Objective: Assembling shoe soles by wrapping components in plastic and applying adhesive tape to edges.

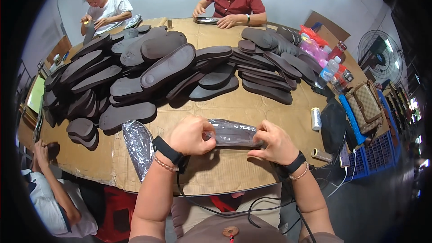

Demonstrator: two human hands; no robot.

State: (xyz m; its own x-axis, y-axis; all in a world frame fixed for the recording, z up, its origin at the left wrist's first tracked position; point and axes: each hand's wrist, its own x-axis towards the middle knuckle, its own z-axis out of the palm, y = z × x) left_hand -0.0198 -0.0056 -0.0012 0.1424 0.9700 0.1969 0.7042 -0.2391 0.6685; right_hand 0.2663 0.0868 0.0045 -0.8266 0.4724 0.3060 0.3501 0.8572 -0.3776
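Observation:
Between my hands, a little above the table's near edge, is a dark shoe sole (236, 133) covered in shiny clear plastic film. My left hand (190, 136) is closed on its left end, with the fingers curled in and the thumb against the wrap. At the other end my right hand (275, 143) pinches the film and sole between thumb and fingers. Another film-wrapped sole (138, 146) lies by my left wrist. Beyond my hands a large heap of bare dark brown soles (168, 66) spreads across the cardboard-covered table (265, 110).
On the right stand a film roll (316, 119), a second roll (322, 155), a water bottle (329, 71), a checked handbag (365, 103) and a fan (380, 56). Cables (270, 207) hang near my lap. Two people sit opposite; another person's hand (41, 154) is at left.

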